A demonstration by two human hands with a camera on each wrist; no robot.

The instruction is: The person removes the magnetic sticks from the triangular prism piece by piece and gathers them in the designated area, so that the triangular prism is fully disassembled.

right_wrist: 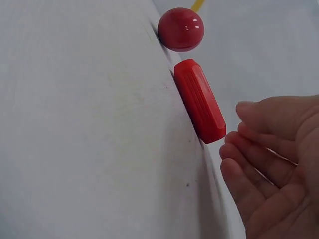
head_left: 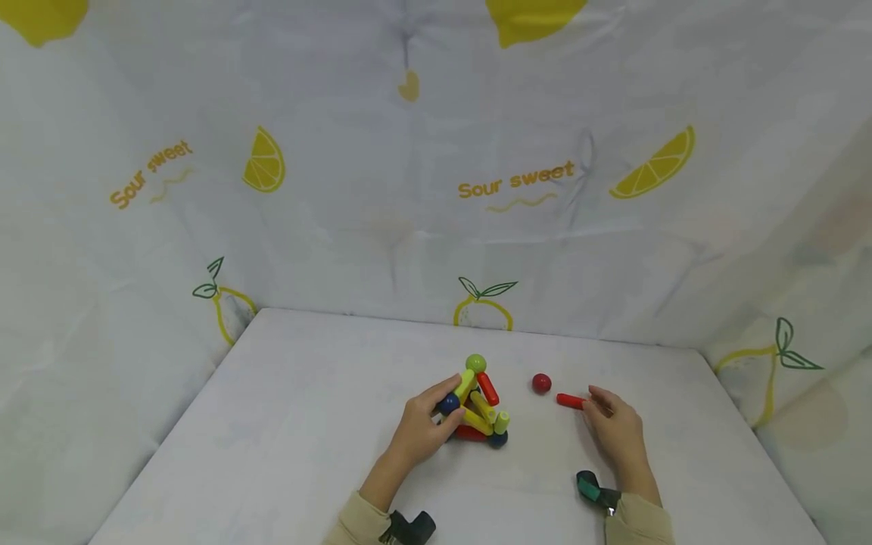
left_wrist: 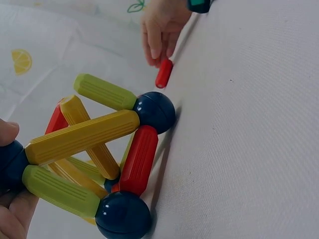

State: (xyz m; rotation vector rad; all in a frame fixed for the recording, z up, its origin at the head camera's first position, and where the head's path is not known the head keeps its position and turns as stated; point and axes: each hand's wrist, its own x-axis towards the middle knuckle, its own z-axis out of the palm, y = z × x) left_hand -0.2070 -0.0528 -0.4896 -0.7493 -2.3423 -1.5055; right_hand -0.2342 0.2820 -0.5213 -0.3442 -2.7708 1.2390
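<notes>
My left hand grips a blue ball at the left corner of a structure of magnetic rods and balls. Yellow rods, light green rods and red rods join its blue balls, and a green ball tops it. One light green rod sticks up from a blue corner ball with its far end free. My right hand, fingers loosely bent, is at the near end of a loose red rod lying on the table. Its thumb and fingertips are not closed around that rod.
A loose red ball lies just beyond the red rod, to the right of the structure. The white table meets a white lemon-print cloth at its back and sides. Dark straps circle both wrists.
</notes>
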